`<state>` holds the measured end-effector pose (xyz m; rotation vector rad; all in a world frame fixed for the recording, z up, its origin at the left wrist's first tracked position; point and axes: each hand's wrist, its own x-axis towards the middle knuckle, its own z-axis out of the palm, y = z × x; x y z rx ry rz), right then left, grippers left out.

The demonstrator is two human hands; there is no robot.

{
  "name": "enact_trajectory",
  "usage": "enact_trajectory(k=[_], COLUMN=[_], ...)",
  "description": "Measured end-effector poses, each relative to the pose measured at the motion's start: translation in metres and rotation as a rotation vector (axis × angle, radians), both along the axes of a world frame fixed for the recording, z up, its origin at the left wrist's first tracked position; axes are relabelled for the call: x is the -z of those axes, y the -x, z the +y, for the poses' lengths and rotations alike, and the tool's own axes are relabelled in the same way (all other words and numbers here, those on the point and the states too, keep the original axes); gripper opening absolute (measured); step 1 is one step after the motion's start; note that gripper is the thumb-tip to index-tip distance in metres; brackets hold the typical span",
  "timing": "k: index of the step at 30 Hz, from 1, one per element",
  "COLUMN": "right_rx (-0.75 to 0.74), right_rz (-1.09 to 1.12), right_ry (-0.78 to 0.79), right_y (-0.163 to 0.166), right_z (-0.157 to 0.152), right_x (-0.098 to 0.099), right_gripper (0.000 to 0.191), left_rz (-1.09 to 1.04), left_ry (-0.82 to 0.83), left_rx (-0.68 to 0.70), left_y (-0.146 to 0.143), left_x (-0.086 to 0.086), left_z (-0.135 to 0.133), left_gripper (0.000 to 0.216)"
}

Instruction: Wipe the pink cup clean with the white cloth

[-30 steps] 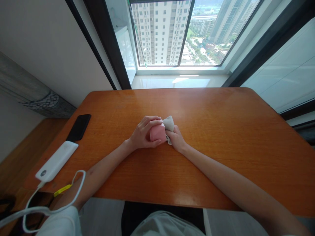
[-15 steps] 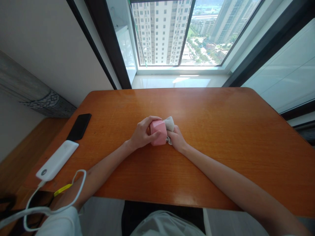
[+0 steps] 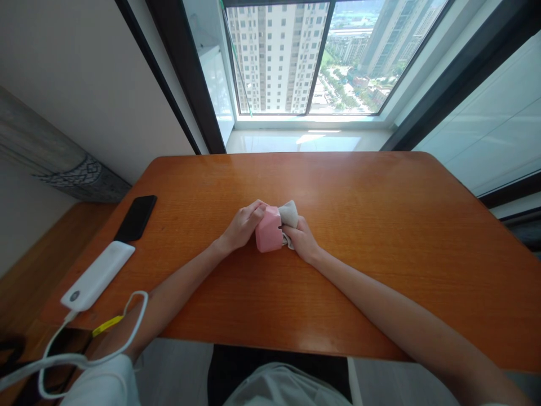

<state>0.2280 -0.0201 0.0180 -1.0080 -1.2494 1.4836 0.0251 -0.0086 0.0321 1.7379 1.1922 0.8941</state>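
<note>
A small pink box-shaped object [image 3: 267, 231] sits at the middle of the orange wooden table [image 3: 380, 237]. My left hand [image 3: 242, 225] grips it from the left side, fingers curled over its top edge. My right hand [image 3: 301, 239] is closed on a small grey-white cloth [image 3: 289, 213] and presses it against the pink object's right face. Both forearms rest on the table. The underside of the pink object is hidden.
A black phone [image 3: 136, 217] lies near the table's left edge, with a white power bank [image 3: 98, 276] just below it and a white cable [image 3: 84, 349] running off the front-left corner. A large window [image 3: 313, 56] is behind the table.
My left hand has turned the pink object, and its fingers have slid from the front face to the left side. The cloth hand has stayed against the right face.
</note>
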Motion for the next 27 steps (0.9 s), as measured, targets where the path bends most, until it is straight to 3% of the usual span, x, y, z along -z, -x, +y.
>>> enact_trajectory(k=[6,12,18,23,27], right_rx=[-0.019,-0.050,-0.071,-0.074,-0.078], right_rz=[0.021,0.017,-0.011,-0.018,-0.001], right_ry=[-0.016,-0.021,-0.040,-0.055,-0.047], right_y=[0.000,0.000,0.000,0.000,-0.001], right_z=[-0.001,-0.001,-0.002,-0.001,-0.002], right_x=[-0.001,0.001,0.001,0.004,0.006], right_gripper=[0.017,0.016,0.016,0.016,0.015], left_rz=[0.026,0.060,0.066,0.061,-0.098], left_ry=[0.021,0.034,-0.004,-0.028,-0.124], left_rx=[-0.007,-0.108,-0.144,-0.167,-0.228], left_y=[-0.003,0.005,0.012,0.006,-0.002], left_x=[0.000,0.019,0.037,0.036,0.035], left_z=[0.006,0.020,0.025,0.019,0.011], left_gripper=[0.061,0.068,0.055,0.059,0.052])
